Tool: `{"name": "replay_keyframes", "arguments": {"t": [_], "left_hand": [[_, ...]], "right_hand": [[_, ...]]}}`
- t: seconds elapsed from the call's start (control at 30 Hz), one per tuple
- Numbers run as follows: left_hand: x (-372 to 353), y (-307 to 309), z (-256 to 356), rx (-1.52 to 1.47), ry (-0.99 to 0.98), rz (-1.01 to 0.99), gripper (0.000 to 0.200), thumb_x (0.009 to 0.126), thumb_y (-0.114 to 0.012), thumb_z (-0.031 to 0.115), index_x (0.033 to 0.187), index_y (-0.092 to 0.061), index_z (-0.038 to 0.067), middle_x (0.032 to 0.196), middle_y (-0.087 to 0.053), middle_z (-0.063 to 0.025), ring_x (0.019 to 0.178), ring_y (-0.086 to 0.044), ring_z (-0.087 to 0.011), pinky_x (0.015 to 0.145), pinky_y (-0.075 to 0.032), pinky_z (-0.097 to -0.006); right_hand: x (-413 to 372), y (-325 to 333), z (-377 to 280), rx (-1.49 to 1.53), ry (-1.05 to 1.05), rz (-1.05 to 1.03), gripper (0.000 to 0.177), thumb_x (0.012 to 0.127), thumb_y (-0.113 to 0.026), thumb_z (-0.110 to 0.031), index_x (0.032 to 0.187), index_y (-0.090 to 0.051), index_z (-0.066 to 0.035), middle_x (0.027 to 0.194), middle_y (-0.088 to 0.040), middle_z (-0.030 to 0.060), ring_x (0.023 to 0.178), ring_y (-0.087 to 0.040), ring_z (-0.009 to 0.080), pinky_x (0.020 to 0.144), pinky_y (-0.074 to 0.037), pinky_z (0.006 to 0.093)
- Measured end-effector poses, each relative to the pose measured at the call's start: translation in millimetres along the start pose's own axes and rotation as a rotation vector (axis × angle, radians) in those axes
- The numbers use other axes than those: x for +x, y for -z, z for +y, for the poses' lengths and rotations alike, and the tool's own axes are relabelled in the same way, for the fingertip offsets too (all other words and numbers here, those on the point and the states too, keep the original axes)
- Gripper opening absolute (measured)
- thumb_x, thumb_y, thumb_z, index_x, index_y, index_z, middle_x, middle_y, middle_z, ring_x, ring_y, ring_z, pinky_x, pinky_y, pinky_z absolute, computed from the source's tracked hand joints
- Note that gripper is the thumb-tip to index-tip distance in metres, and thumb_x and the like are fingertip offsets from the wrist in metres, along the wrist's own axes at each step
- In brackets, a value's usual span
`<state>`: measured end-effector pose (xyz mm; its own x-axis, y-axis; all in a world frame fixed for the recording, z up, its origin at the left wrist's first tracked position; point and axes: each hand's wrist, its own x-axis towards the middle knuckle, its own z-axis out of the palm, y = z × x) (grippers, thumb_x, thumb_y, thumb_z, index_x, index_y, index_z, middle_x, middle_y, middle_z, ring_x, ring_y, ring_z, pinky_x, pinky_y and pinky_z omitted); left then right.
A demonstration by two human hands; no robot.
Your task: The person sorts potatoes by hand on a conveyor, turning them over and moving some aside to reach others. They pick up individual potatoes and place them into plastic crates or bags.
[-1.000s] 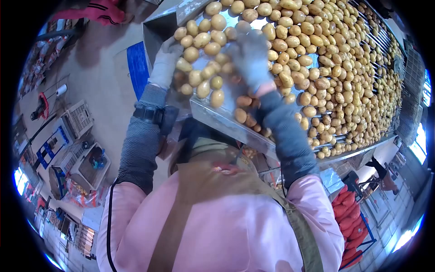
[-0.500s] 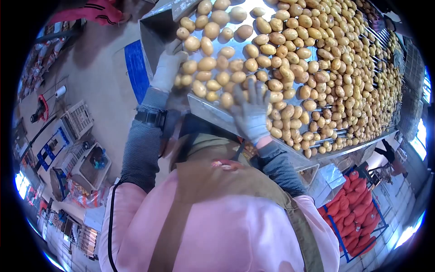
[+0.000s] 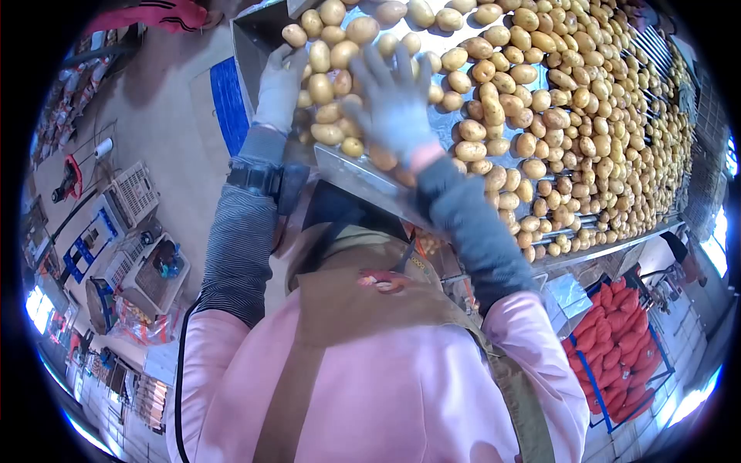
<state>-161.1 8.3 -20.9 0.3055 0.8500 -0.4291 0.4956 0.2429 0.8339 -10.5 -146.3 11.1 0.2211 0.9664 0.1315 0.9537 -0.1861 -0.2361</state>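
Observation:
Many yellow potatoes (image 3: 471, 130) lie across a metal sorting table (image 3: 356, 174), thickest toward the right. My left hand (image 3: 279, 89), in a pale work glove, rests at the table's left end beside a small group of potatoes. Its fingers are stretched out and it grips nothing that I can see. Over the potatoes right of it is my gloved right hand (image 3: 394, 106), palm down, fingers spread, slightly blurred by motion. Potatoes lie around its fingertips; what is beneath the palm is hidden.
Metal rollers (image 3: 652, 48) show at the table's far right. A blue strip (image 3: 229, 108) stands by its left end. Red sacks (image 3: 614, 347) fill a blue-framed rack at lower right. Plastic crates (image 3: 135, 193) stand on the floor at left. A person's pink sleeve (image 3: 158, 14) appears at upper left.
My right hand has moved left and farther over the table, closer to my left hand. Potatoes near the left end have shifted. My left hand has moved slightly left and away from me.

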Motion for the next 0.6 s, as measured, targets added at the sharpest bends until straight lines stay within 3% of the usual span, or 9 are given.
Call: {"name": "replay_keyframes", "arguments": {"t": [0.07,0.13,0.17,0.23,0.33,0.37,0.47,0.57,0.6], "left_hand": [[-13.8,11.1,-2.3,0.103,-0.133,-0.081,0.049,0.096,-0.063,0.022,0.140,-0.054,0.001,0.130,-0.063,-0.0157,0.119,-0.060,-0.0234,0.103,-0.047,-0.0343],[-34.5,16.7,-7.6,0.498,-0.434,0.038,0.048,0.092,-0.064,0.015,0.138,-0.055,0.002,0.133,-0.060,-0.0185,0.123,-0.058,-0.0284,0.107,-0.044,-0.0367],[-45.9,18.2,2.2,0.407,-0.442,-0.013,0.050,0.092,-0.066,0.015,0.139,-0.054,0.003,0.134,-0.060,-0.0187,0.125,-0.057,-0.0301,0.108,-0.043,-0.0380],[-70.3,12.0,30.6,0.231,-0.459,-0.118,0.053,0.091,-0.068,0.015,0.141,-0.053,0.004,0.136,-0.058,-0.0190,0.128,-0.054,-0.0336,0.111,-0.041,-0.0407],[-80.6,-27.1,7.9,0.462,-0.469,0.059,0.060,0.089,-0.072,0.019,0.143,-0.050,0.006,0.146,-0.048,-0.0186,0.133,-0.048,-0.0355,0.113,-0.039,-0.0436],[-76.6,-33.7,2.4,0.509,-0.519,0.113,0.060,0.089,-0.073,0.020,0.143,-0.050,0.006,0.148,-0.046,-0.0184,0.134,-0.047,-0.0355,0.114,-0.039,-0.0437],[-60.3,-11.6,6.2,0.372,-0.472,0.003,0.054,0.089,-0.071,0.016,0.139,-0.055,0.009,0.148,-0.042,-0.0185,0.136,-0.045,-0.0346,0.116,-0.037,-0.0433],[-44.9,1.3,-6.0,0.400,-0.548,0.049,0.041,0.090,-0.066,0.011,0.131,-0.062,0.011,0.137,-0.054,-0.0155,0.131,-0.049,-0.0348,0.109,-0.042,-0.0437],[-47.8,2.0,8.2,0.501,-0.616,0.089,0.040,0.090,-0.066,0.011,0.129,-0.063,0.012,0.134,-0.057,-0.0143,0.128,-0.051,-0.0344,0.107,-0.044,-0.0436]], "right_hand": [[-65.0,20.2,1.4,0.096,-0.042,-0.088,0.067,0.082,-0.070,-0.047,0.141,-0.056,-0.020,0.150,-0.048,0.0073,0.143,-0.033,0.0385,0.115,-0.013,0.0716],[-116.9,43.6,19.6,0.110,-0.265,-0.131,0.077,0.081,-0.070,-0.053,0.148,-0.049,-0.022,0.158,-0.036,0.0116,0.148,-0.023,0.0393,0.116,-0.008,0.0708],[-115.7,77.6,16.8,0.028,-0.533,-0.356,0.082,0.081,-0.071,-0.051,0.152,-0.044,-0.021,0.162,-0.026,0.0162,0.150,-0.015,0.0446,0.117,-0.008,0.0681],[-145.3,58.4,40.9,-0.147,-0.662,-0.115,0.079,0.085,-0.069,-0.048,0.154,-0.042,-0.019,0.163,-0.022,0.0244,0.149,-0.012,0.0501,0.119,-0.011,0.0636],[-109.4,30.1,29.9,-0.043,-0.330,-0.129,0.078,0.083,-0.070,-0.047,0.151,-0.044,-0.019,0.162,-0.025,0.0197,0.149,-0.019,0.0467,0.120,-0.009,0.0627],[-87.5,29.7,19.5,-0.048,-0.200,-0.146,0.067,0.086,-0.067,-0.041,0.146,-0.048,-0.018,0.152,-0.043,0.0175,0.146,-0.028,0.0418,0.120,-0.015,0.0617],[-22.6,19.2,57.6,-0.220,0.113,-0.083,0.059,0.091,-0.061,-0.043,0.144,-0.051,-0.019,0.143,-0.052,0.0119,0.140,-0.038,0.0385,0.112,-0.027,0.0634],[70.6,18.6,125.0,-0.245,-0.161,0.137,0.051,0.094,-0.058,-0.048,0.138,-0.057,-0.023,0.149,-0.050,0.0073,0.136,-0.042,0.0408,0.104,-0.033,0.0641],[91.2,37.0,112.8,-0.243,-0.259,0.023,0.059,0.092,-0.058,-0.051,0.144,-0.052,-0.024,0.150,-0.049,0.0099,0.138,-0.040,0.0429,0.109,-0.024,0.0674]]}}
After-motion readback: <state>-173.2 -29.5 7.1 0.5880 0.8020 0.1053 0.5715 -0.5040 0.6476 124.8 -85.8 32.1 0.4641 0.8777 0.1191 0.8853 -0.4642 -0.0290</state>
